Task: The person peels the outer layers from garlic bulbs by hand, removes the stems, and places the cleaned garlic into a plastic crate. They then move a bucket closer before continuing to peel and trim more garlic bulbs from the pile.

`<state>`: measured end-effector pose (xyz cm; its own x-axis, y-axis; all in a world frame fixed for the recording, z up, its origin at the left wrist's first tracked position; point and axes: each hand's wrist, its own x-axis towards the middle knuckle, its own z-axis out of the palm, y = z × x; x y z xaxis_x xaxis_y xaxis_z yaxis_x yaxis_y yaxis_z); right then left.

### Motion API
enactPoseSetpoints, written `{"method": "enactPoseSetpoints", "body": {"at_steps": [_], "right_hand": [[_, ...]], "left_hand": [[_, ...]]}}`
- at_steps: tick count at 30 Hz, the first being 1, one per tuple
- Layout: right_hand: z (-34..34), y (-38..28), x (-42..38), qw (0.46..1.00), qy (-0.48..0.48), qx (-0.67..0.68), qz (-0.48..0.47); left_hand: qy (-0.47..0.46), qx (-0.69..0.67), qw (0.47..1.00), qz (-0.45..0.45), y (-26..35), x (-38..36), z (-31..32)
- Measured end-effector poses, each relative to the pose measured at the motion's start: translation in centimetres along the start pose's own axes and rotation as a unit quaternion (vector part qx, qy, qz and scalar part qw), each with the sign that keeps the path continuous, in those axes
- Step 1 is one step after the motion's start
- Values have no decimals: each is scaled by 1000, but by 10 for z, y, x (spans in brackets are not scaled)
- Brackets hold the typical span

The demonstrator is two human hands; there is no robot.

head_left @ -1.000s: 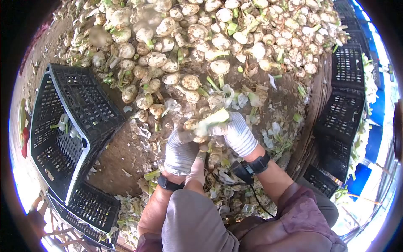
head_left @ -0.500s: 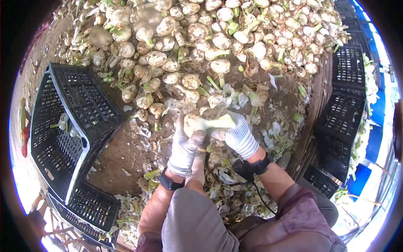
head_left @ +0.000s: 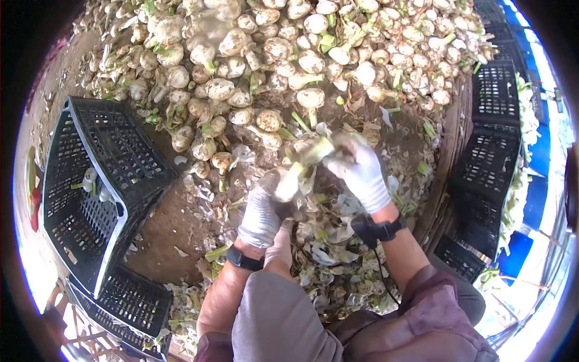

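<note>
My left hand [head_left: 262, 211], in a grey-white striped glove, is closed around an onion [head_left: 289, 183]. The bulb is pale, and its thick green stem slants up and to the right. My right hand [head_left: 360, 174], gloved the same way, is by the stem's upper end with its fingers curled in. Motion smears its fingertips, and what they pinch cannot be made out. Pale loose skin shows beside the stem tip. Beneath both hands, peeled skins and leaf scraps [head_left: 325, 241] litter the soil.
A large heap of soil-stained onions [head_left: 271, 48] spreads across the far ground. On the left, a black plastic crate [head_left: 120, 145] lies tipped with a few onions [head_left: 90, 180] inside; another crate [head_left: 129, 301] is below it. More black crates [head_left: 488, 169] line the right side.
My right hand has moved up and slightly right. The onion has turned from lying nearly level to slanting, with its stem pointing up and right. My left hand stays nearly in place.
</note>
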<state>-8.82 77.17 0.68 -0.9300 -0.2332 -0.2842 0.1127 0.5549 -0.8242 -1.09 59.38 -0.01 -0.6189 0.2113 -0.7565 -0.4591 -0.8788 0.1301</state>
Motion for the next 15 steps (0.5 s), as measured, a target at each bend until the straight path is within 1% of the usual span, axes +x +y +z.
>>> {"method": "enactPoseSetpoints", "body": {"at_steps": [1, 2, 3, 4, 6, 7, 8, 9, 10, 11, 12, 13, 14, 15], "right_hand": [[2, 3, -7, 994, -49, 100, -2], [3, 4, -14, 975, -97, 198, -4], [0, -23, -21, 974, -115, 186, 67], [12, -20, -21, 978, -57, 197, -36], [16, -18, -21, 968, -46, 242, 51], [13, -20, -19, 961, -54, 257, 84], [10, -25, -16, 953, -63, 272, 117], [10, -26, -17, 942, -59, 307, 121], [8, -25, -18, 942, -60, 306, 123], [5, -23, -18, 942, -120, 287, 124], [2, -23, -17, 939, -179, 268, 124], [1, -26, -18, 935, -178, 264, 153], [3, -19, -17, 936, -178, 263, 154], [5, -9, -15, 952, -137, 245, 120]], "left_hand": [[5, 82, 996, 35, -4, 1, -3], [8, 165, 984, 69, -7, 2, -4], [7, 191, 978, 85, -9, 2, 1], [-15, 248, 964, 99, -9, 4, -2], [-28, 247, 956, 156, -14, 0, 6], [-93, 182, 976, 79, -9, 2, -3], [-71, 79, 992, 65, -9, 4, 0], [-64, 44, 995, 63, -6, 5, -4], [-56, 8, 997, 61, -4, 6, -10], [-42, 35, 996, 74, -3, 11, -21], [-17, 44, 991, 128, -2, 12, -14], [18, 1, 991, 134, 4, 15, -8], [52, -42, 988, 140, 8, 15, -4], [35, 89, 977, 192, 11, 12, -2]]}}
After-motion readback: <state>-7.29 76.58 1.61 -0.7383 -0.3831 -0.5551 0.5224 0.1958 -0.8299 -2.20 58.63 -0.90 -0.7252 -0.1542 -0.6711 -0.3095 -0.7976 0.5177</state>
